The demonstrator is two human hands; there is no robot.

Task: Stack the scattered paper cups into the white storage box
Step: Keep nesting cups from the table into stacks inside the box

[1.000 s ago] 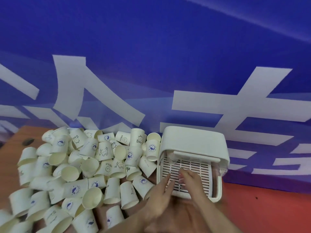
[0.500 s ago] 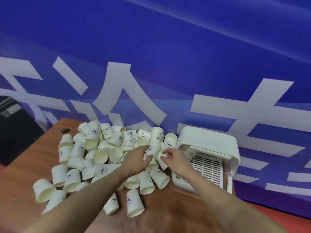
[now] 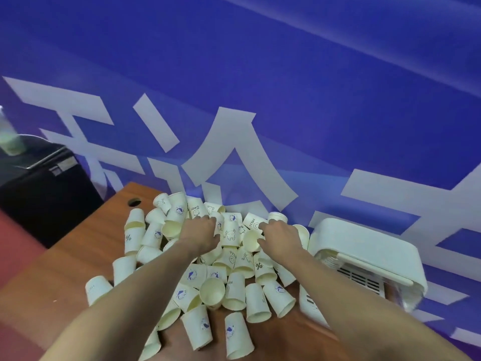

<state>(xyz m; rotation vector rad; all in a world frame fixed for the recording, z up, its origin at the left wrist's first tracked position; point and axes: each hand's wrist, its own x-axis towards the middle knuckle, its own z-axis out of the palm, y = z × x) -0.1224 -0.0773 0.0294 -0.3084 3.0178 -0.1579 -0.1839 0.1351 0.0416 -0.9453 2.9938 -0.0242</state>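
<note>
Many white paper cups point(image 3: 235, 291) with blue prints lie scattered and tipped in a heap on the brown table. My left hand point(image 3: 201, 231) reaches into the far part of the heap, and its fingers and thumb curl round a cup with a drawn figure point(image 3: 229, 233). My right hand point(image 3: 280, 234) is beside it, fingers bent down, thumb and fingers closing on a cup lying on its side point(image 3: 250, 240). The white storage box point(image 3: 364, 246) lies on its side at the right, its slotted inside point(image 3: 360, 278) facing me.
The wooden table point(image 3: 78, 259) has a round cable hole point(image 3: 134, 202) at its far left. A blue banner with large white characters point(image 3: 234, 157) stands right behind the cups. A black unit point(image 3: 39, 183) with a pale bottle on it is off to the left.
Both hands left the box's slotted inside and moved left and away into the far side of the cup heap. The view swung left and pulled back.
</note>
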